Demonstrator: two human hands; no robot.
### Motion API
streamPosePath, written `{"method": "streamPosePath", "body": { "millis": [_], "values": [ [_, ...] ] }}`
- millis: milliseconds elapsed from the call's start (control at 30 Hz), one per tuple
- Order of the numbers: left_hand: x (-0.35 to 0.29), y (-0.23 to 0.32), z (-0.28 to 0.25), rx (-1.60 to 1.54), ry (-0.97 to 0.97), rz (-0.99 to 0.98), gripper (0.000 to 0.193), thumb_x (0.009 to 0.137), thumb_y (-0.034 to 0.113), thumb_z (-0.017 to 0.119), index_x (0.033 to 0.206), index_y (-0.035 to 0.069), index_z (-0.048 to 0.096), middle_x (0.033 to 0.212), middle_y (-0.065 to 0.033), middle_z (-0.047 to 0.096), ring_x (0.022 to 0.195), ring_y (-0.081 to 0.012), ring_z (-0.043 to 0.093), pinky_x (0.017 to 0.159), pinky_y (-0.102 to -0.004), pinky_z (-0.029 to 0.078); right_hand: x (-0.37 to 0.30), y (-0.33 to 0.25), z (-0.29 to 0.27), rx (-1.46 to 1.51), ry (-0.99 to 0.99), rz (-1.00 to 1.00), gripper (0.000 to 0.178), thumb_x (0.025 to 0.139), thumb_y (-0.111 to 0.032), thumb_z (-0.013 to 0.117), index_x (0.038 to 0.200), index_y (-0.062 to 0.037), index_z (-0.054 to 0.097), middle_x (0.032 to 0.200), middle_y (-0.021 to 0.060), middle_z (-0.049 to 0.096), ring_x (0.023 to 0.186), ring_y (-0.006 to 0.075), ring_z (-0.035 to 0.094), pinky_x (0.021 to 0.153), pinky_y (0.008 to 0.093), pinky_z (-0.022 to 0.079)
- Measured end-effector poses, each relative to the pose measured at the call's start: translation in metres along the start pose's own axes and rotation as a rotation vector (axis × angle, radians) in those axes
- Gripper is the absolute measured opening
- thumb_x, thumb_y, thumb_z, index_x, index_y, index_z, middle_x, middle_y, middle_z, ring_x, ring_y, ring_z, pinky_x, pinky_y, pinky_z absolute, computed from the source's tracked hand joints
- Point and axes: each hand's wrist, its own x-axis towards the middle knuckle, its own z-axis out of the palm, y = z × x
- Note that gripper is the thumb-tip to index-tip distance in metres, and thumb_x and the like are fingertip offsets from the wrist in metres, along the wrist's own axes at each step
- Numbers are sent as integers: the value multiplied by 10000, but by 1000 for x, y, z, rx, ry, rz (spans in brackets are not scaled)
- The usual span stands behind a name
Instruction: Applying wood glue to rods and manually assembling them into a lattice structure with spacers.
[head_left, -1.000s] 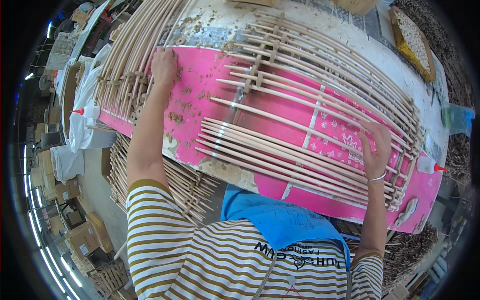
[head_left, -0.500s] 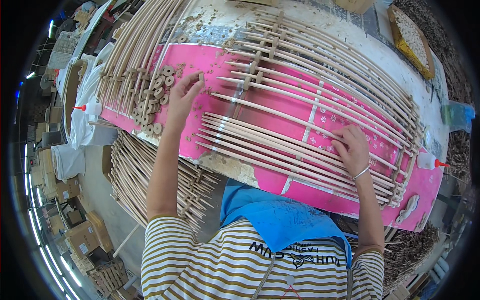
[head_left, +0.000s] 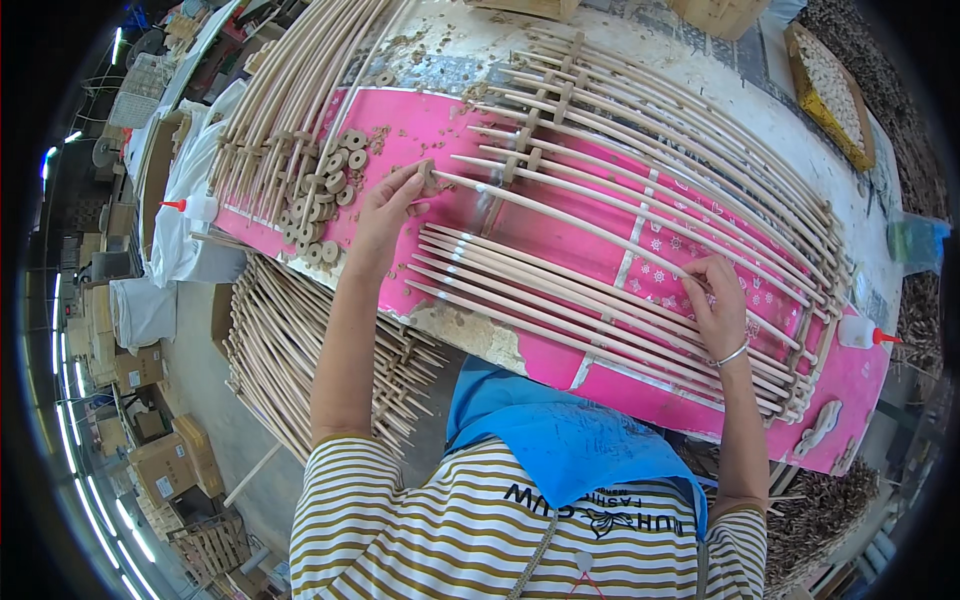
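Observation:
A small wooden ring (head_left: 428,176) is pinched between the thumb and fingers of my left hand (head_left: 388,210). It meets the pointed left end of a long pale wooden rod (head_left: 570,218); whether the tip has entered the hole, I cannot tell. Farther along, my right hand (head_left: 718,308) grips that same rod between thumb and fingers. Several bare rods (head_left: 540,285) lie side by side nearer to me. Beyond the held one, more rods (head_left: 640,110) carry wooden rings (head_left: 533,158) near their left ends.
Loose wooden rings (head_left: 322,205) are heaped on the pink sheet (head_left: 400,130) at left, beside a bundle of ringed rods (head_left: 290,110). White bottles with red tips stand left (head_left: 203,208) and right (head_left: 856,332). A yellow-sided tray (head_left: 830,95) sits at far right. More rods (head_left: 290,350) are stacked below the table.
My left hand has brought the ring right and down onto the rod's pointed end. My right hand keeps its grip on the rod.

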Motion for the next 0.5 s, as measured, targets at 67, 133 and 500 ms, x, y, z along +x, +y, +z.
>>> {"method": "streamPosePath", "body": {
  "millis": [67,133,500],
  "values": [
    [2,-1,1,-41,-7,-6,374,1065,254,635,1386,66,668,1153,2,738,1031,-65,661,881,-250,495,-2,1,-1,10,-12,-1,103,927,-9,702,1022,8,667,944,124,617,887,281,642,771,366,525],
    [3,0,2,-17,1,-11,377,1062,254,642,1387,63,669,1152,-4,741,1033,-70,662,878,-253,500,-2,1,-1,20,-25,-3,102,926,-6,701,1021,9,668,943,125,618,887,279,642,771,365,524],
    [-23,26,60,85,33,65,926,984,216,747,1692,92,164,1055,-30,739,942,-88,663,817,-253,482,4,-4,-1,112,26,51,120,912,-19,725,1020,3,676,951,121,628,883,260,647,736,354,529]
  ]
}}
